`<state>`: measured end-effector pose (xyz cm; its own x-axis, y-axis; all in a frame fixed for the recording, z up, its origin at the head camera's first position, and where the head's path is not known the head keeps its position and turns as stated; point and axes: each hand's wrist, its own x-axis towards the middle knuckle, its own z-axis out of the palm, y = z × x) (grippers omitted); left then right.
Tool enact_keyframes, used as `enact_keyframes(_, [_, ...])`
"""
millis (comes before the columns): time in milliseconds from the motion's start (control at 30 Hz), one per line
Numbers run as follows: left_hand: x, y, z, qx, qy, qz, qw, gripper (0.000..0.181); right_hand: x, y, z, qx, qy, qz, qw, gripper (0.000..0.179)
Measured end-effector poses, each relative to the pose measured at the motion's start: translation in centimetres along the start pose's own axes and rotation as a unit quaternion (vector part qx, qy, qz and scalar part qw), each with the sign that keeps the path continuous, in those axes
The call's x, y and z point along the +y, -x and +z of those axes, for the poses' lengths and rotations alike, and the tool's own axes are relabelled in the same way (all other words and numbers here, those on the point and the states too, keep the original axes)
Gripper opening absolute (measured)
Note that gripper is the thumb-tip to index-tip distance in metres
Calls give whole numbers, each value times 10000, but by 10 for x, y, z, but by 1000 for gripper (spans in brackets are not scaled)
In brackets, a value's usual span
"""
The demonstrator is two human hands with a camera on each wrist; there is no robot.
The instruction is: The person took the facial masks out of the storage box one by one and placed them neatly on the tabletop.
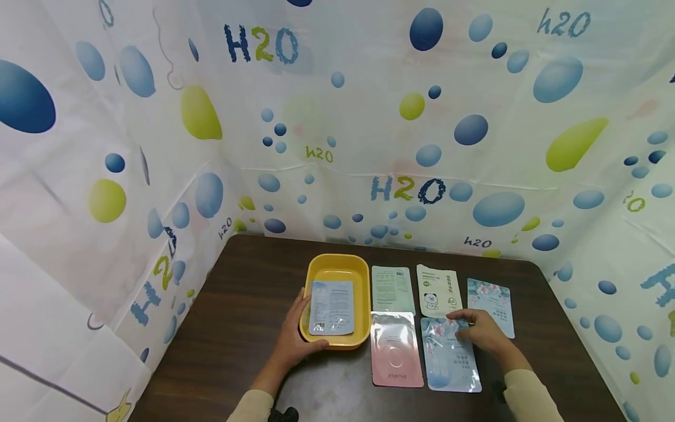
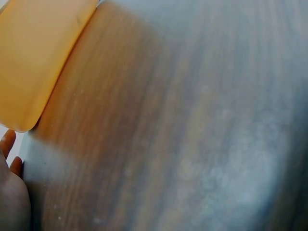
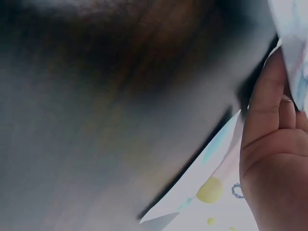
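Observation:
My left hand (image 1: 294,339) holds the near left corner of a yellow plastic tray (image 1: 362,310), thumb along the front rim and fingers along the left side. Inside the tray lies a pale grey-blue packet (image 1: 332,306) with printed text. With my right hand (image 1: 489,335) I pinch the upper right corner of a blue flowered sheet mask packet (image 1: 448,363). In the right wrist view, fingers lie behind the edge of that packet (image 3: 293,57). The left wrist view catches only part of the tray (image 2: 43,53) and a few fingertips.
A green packet (image 1: 392,290) and a pink one (image 1: 396,354) lie just right of the tray. Beyond my right hand are a cream packet with a bear (image 1: 439,287) and another blue flowered packet (image 1: 493,302). A patterned curtain (image 1: 337,135) hangs behind the dark wooden table (image 1: 248,281).

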<state>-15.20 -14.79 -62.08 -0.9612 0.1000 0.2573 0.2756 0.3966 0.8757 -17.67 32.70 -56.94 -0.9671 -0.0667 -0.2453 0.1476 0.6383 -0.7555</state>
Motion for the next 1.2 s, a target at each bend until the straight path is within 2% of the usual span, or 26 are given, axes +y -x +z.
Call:
enact_keyframes(167, [1,0,-1,-5,-49,3,10000,115,1,3,3,70,366,56,9993,34])
enact_keyframes(367, [1,-1,-1,16,-39,34,10000,115,0,5,7,271,739,52,9969,43])
enact_keyframes(567, [1,0,0,22,-78,32,10000,115,-1,7,7,438,668,205,9966,44])
enact_keyframes(800, [-2,0,-1,19,-133,166,9998,115,3,7,5,596,555,357,9960,44])
enact_keyframes(1200, [-1,-1,0,12,-104,35,9999,115,5,8,1,710,341,-31,9969,40])
